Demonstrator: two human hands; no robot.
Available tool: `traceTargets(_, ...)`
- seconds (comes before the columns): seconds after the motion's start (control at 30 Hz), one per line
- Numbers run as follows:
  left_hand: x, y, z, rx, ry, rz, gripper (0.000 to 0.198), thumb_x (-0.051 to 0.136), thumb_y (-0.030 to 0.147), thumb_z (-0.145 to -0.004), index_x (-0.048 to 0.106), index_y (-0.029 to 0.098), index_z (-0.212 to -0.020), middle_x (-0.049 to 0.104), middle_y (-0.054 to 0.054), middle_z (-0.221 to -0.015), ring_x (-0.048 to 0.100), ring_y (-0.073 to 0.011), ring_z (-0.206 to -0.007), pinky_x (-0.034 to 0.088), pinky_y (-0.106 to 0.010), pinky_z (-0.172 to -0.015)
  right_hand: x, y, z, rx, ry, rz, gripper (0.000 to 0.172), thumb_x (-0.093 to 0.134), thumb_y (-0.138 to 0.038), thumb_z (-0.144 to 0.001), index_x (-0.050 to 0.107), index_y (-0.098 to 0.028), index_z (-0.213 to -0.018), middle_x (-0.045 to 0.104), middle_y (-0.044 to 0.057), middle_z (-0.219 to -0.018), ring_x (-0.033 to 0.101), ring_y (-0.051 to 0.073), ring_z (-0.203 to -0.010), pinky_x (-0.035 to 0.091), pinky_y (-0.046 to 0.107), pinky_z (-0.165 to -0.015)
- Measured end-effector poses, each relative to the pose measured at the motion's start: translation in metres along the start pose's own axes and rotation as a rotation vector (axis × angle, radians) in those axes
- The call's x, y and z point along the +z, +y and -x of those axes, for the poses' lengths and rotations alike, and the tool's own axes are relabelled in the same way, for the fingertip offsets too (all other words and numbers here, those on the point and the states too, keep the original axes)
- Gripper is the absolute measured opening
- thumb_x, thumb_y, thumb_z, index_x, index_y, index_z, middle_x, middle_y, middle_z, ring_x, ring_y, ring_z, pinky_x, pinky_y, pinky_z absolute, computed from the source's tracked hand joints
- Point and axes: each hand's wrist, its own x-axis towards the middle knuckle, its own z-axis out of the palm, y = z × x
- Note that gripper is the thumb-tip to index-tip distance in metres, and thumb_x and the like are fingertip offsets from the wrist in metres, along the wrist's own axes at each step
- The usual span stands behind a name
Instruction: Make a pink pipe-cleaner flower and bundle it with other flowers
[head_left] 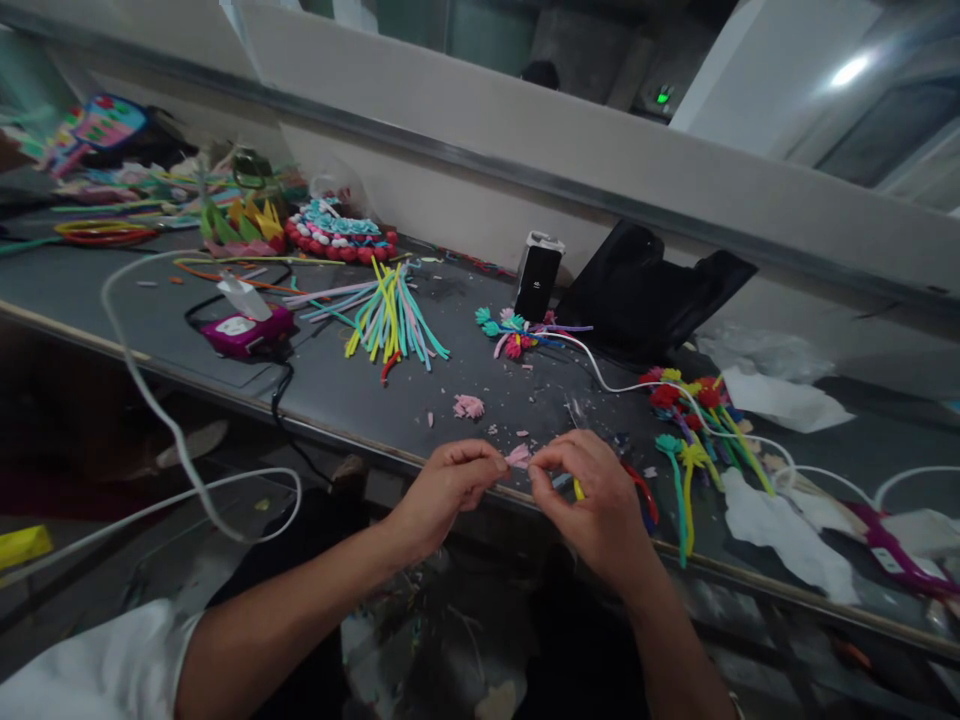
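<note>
My left hand (450,485) and my right hand (592,500) meet over the front edge of the dark worktable (360,400). Both are closed in a pinch on a small pink fuzzy piece (518,457) between their fingertips. A yellow stem (578,489) pokes out under the fingers of my right hand. A pink fuzzy tuft (469,405) lies on the table just beyond my hands, with small pink scraps around it.
A bundle of coloured pipe cleaners (390,315) lies left of centre. A magenta glue gun (247,330) with its black cord sits further left. Finished fuzzy flowers (694,425) lie right. A black box (537,277), black bag (645,290), white cables and crumpled paper (780,520) also crowd the table.
</note>
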Motion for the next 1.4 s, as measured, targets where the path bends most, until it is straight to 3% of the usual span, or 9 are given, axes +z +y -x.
traceTargets(0.33,0.000,0.001,0.000,0.012,0.016,-0.059,0.012,0.066,0.026,-0.071,0.070,0.016,-0.065,0.043,0.004,-0.049,0.027,-0.0071,-0.047,0.016,-0.025,-0.047,0.002,0.000,0.000,0.021,0.003,0.019,0.011,0.055,-0.014,-0.083,0.056,-0.021,-0.074,0.058,0.000,-0.074,0.053,0.016,-0.075,0.040,0.030,-0.073)
traceTargets(0.6,-0.002,-0.001,0.000,0.004,0.026,-0.086,0.009,0.065,0.023,-0.070,0.070,0.016,-0.067,0.057,0.000,-0.063,0.030,-0.0069,-0.049,0.017,-0.025,-0.047,0.001,0.001,0.000,0.010,-0.025,0.017,0.012,0.055,-0.012,-0.082,0.055,-0.021,-0.074,0.056,0.000,-0.072,0.052,0.017,-0.074,0.040,0.030,-0.071)
traceTargets(0.87,-0.001,0.001,0.001,0.021,0.024,-0.077,0.011,0.067,0.025,-0.071,0.069,0.016,-0.067,0.051,0.002,-0.058,0.030,-0.0068,-0.050,0.018,-0.024,-0.048,-0.002,-0.002,-0.002,0.031,-0.025,-0.024,0.011,0.057,-0.015,-0.083,0.058,-0.021,-0.075,0.057,0.000,-0.073,0.054,0.016,-0.074,0.042,0.029,-0.071)
traceTargets(0.97,0.001,0.002,0.002,0.037,0.017,-0.010,0.015,0.071,0.029,-0.071,0.070,0.015,-0.069,0.044,0.004,-0.053,0.027,-0.0060,-0.048,0.016,-0.024,-0.047,-0.005,-0.004,0.000,0.062,0.017,-0.076,0.004,0.058,-0.019,-0.086,0.061,-0.022,-0.086,0.061,0.001,-0.080,0.057,0.016,-0.078,0.044,0.029,-0.073)
traceTargets(1.1,0.001,0.002,0.002,0.068,0.003,0.079,0.019,0.075,0.032,-0.071,0.070,0.014,-0.074,0.039,0.006,-0.050,0.027,-0.0050,-0.047,0.017,-0.023,-0.046,-0.006,-0.005,0.003,0.122,0.120,-0.101,0.015,0.058,-0.021,-0.087,0.060,-0.023,-0.102,0.062,0.002,-0.087,0.059,0.016,-0.080,0.047,0.030,-0.074)
traceTargets(1.4,0.001,0.001,0.001,0.106,-0.005,0.022,0.016,0.074,0.030,-0.074,0.072,0.015,-0.077,0.047,0.005,-0.055,0.033,-0.0050,-0.049,0.023,-0.021,-0.047,-0.004,-0.010,0.002,-0.008,0.150,-0.069,0.019,0.065,-0.020,-0.082,0.059,-0.021,-0.100,0.062,0.005,-0.094,0.057,0.020,-0.093,0.046,0.036,-0.083)
